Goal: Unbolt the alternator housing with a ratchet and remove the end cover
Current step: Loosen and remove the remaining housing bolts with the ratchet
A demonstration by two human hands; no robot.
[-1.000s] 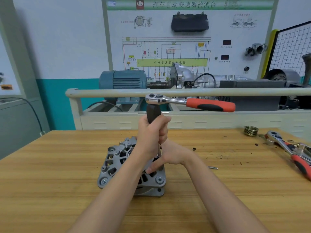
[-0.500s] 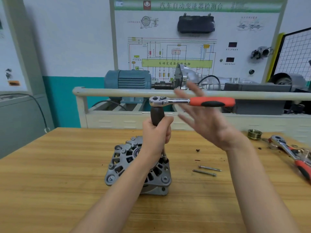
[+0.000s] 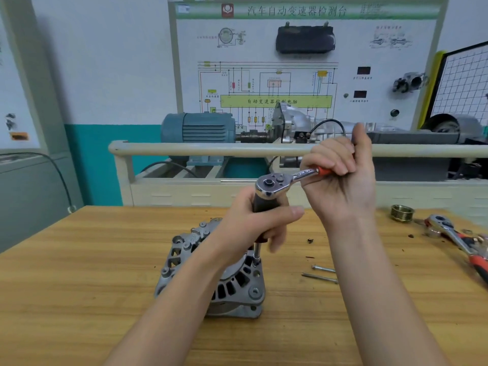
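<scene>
the alternator sits near the middle of the table, with the driver standing upright on a bolt at its right rim and the ratchet seated on the driver's top. the left hand has its fingers curled round the driver's dark grip, and the right hand is clenched round the ratchet's red handle. two bolts lie on the table just right of the alternator, while a pulley and a second ratchet lie toward the right edge.
</scene>
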